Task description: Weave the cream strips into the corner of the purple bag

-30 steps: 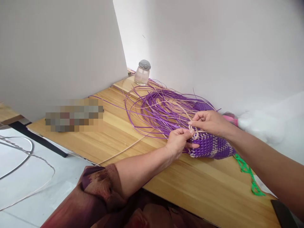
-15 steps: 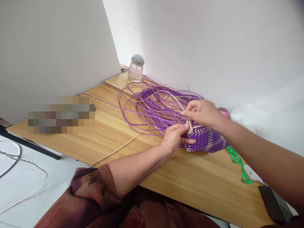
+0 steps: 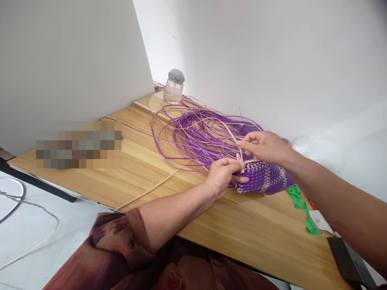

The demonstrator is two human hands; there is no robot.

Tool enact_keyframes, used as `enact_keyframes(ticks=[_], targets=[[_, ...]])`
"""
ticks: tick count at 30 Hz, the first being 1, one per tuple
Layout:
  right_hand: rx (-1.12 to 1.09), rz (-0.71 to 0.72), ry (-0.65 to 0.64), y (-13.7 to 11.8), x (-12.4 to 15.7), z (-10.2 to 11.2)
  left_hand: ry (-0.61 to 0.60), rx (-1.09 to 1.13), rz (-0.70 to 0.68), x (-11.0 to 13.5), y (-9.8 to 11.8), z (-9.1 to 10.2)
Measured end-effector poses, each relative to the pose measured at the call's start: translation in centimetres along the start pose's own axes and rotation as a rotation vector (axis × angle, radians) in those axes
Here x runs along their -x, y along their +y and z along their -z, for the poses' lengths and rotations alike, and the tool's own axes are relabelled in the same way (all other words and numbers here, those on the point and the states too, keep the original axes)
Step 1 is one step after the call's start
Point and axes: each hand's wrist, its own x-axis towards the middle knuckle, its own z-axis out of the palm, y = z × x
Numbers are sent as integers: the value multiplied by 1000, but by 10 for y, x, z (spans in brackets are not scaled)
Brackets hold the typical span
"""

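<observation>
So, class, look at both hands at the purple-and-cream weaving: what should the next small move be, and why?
I'd suggest the right hand gently draw the cream strip snug. It pinches that strip just above a small loop standing slack at the weaving's edge, while the left hand grips that corner and could steady it.

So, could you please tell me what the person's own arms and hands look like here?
Both the left hand and the right hand are bare, with no gloves, rings or bracelets visible. The left sleeve is loose, brownish-red and purple with a blotchy print, and ends near the elbow. The right forearm is bare too.
</observation>
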Motion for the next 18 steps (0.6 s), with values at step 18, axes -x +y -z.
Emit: enact_keyframes(ticks=[18], targets=[[118,260,-295,-10,57,41,-10,13,85,1,3,-1]])
